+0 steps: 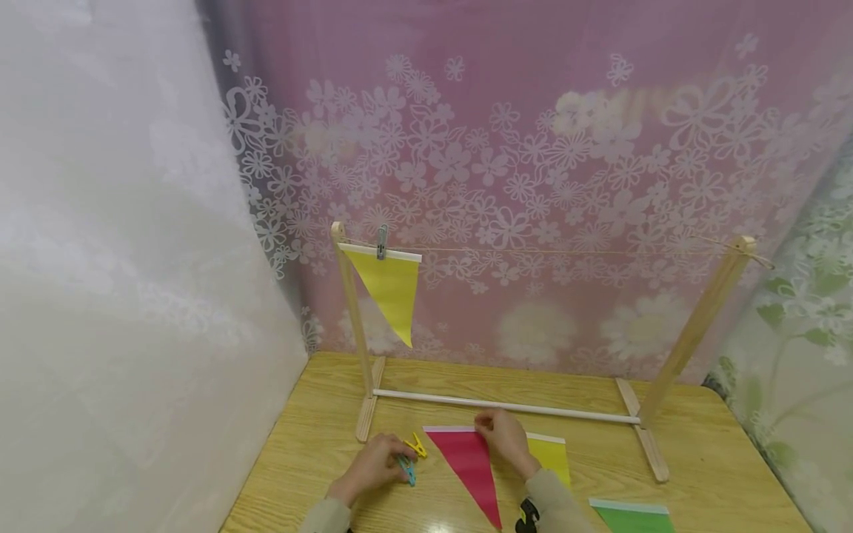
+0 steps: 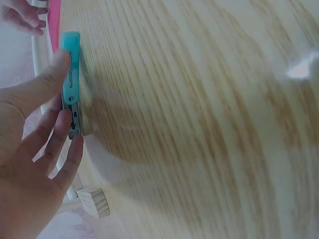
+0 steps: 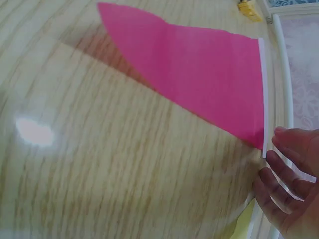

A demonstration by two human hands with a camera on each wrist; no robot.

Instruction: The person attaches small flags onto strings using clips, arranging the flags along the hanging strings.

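My left hand [image 1: 376, 465] pinches a turquoise clothespin [image 2: 72, 74] low over the table, thumb on one side and fingers on the other. Beside it lies a yellow clothespin [image 1: 417, 446]. With its fingertips at the end of the white top strip, my right hand [image 1: 504, 438] holds a red pennant [image 1: 469, 463] by its right corner. In the right wrist view the red pennant [image 3: 209, 79] is slightly bent and casts a shadow. How firmly those fingertips grip is partly hidden. Near the right forearm, a second yellow pennant [image 1: 550, 457] lies on the table.
A wooden stand with left post [image 1: 355, 318], right post [image 1: 696, 333] and white crossbar [image 1: 506, 406] carries a string [image 1: 533, 251]. A grey clothespin [image 1: 382, 243] clips a yellow pennant [image 1: 393, 285] at its left. A green pennant [image 1: 633, 517] lies near the front; a floral curtain [image 1: 480, 178] hangs behind.
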